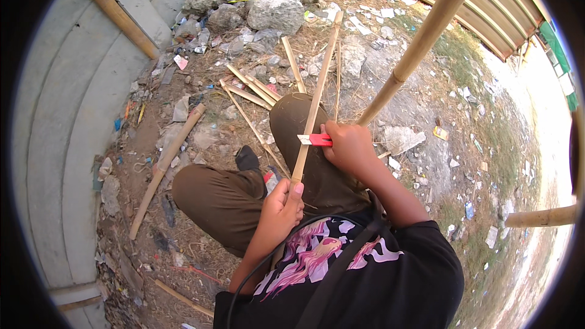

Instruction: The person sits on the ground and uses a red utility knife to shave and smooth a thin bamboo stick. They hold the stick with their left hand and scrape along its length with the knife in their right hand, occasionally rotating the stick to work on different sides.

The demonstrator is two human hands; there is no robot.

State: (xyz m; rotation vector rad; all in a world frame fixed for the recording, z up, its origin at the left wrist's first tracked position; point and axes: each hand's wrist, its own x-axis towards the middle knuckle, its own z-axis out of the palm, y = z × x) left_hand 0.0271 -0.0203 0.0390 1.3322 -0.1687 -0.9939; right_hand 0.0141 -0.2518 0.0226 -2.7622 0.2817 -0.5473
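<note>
I sit crouched with a long split bamboo strip [318, 91] lying over my right knee, its far end pointing away from me. My left hand [281, 204] grips the near end of the strip, close to my body. My right hand [347, 145] is closed on a red-handled utility knife [315, 140], whose pale blade rests against the side of the strip about midway along it. Several other cut bamboo strips [251, 87] lie on the dirt just past my knee.
A thick bamboo pole [420, 39] slants up at right; another pole [163, 164] lies on the ground to my left. Rocks [274, 12] and scattered litter sit beyond. A curved concrete wall [67, 128] borders the left; a bamboo stub [539, 216] pokes in at right.
</note>
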